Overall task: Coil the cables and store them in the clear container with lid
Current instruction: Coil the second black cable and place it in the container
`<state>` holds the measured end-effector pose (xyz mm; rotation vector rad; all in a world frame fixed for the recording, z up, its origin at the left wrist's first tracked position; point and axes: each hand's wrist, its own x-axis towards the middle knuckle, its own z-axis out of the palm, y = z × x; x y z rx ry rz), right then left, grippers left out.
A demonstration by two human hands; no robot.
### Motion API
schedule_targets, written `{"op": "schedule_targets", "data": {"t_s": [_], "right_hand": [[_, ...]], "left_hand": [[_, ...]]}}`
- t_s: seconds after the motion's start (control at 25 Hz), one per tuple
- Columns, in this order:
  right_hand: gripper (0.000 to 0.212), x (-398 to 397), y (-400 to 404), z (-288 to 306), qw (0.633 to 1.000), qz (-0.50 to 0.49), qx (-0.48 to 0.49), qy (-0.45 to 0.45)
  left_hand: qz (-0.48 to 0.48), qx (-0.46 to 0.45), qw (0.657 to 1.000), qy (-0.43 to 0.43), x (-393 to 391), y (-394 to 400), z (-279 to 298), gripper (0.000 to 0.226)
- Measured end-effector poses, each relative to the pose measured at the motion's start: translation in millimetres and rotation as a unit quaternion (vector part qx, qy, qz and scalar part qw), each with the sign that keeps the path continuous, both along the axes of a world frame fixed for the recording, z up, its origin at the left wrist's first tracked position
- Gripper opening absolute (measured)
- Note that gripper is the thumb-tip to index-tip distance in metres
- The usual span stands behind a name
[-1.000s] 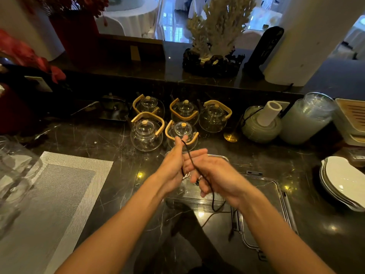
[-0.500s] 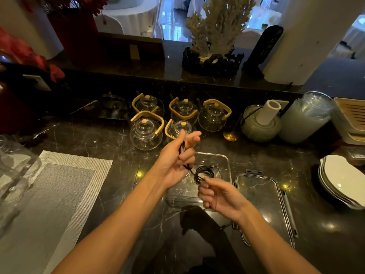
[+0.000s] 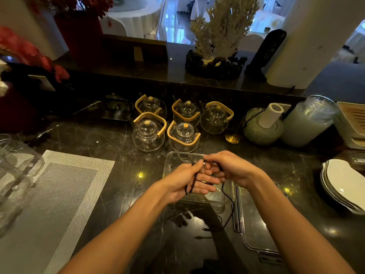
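A thin black cable (image 3: 229, 202) runs between both hands above the clear container (image 3: 173, 161) on the dark marble counter. My left hand (image 3: 189, 180) holds loops of the cable across its fingers. My right hand (image 3: 231, 169) pinches the cable close to the left fingertips. The loose tail hangs down past the container's near right corner and ends in a plug lying on the counter. The clear lid (image 3: 254, 230) lies flat to the right of the container. Whatever is inside the container is hidden by my hands.
Several glass teapots (image 3: 148, 133) with wooden handles stand just behind the container. A grey placemat (image 3: 53, 190) lies at left, beside a glass vessel (image 3: 11, 175). Stacked white plates (image 3: 343, 184) sit at right. A green jar (image 3: 262, 127) and frosted jar (image 3: 310, 119) stand at back right.
My right hand has come up from below the left to meet its fingertips, laying cable over the left hand. The left hand has dropped lower over the container.
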<state>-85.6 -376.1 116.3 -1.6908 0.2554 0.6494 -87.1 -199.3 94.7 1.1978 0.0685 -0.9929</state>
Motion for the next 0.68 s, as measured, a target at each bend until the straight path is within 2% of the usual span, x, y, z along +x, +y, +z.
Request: {"op": "schedule_targets", "data": {"t_s": [0.12,0.2,0.24,0.32,0.44,0.56,0.68], "right_hand": [[0.040,-1.9,9.6,12.4,0.974,0.029,-0.197,-0.107],[0.034,-7.6,17.7,16.3,0.952,0.035,-0.261,-0.156],[0.030,-12.8,23.1,17.4,0.955,0.029,-0.248,-0.160],[0.022,-28.3,33.5,15.8,0.975,-0.011,-0.162,-0.149],[0.028,-55.4,43.4,2.3,0.990,-0.016,-0.065,-0.125],[0.047,-74.8,48.4,-21.3,0.998,-0.021,0.031,-0.043],[0.057,-81.2,43.0,-42.5,0.996,-0.026,0.075,0.044]], "left_hand": [[0.014,0.031,0.999,-0.006,-5.1,-3.9,-10.8,0.054],[0.063,0.016,0.998,0.004,-4.1,-6.7,-15.7,0.049],[0.099,-0.009,0.995,0.018,-1.7,-7.9,-17.4,0.049],[0.167,-0.069,0.982,0.054,5.9,-8.5,-18.7,0.055],[0.227,-0.136,0.961,0.084,17.2,-5.8,-12.8,0.052],[0.231,-0.188,0.951,0.086,19.2,-2.9,-2.5,0.048],[0.191,-0.241,0.945,0.108,17.6,0.1,2.5,0.054]]}}
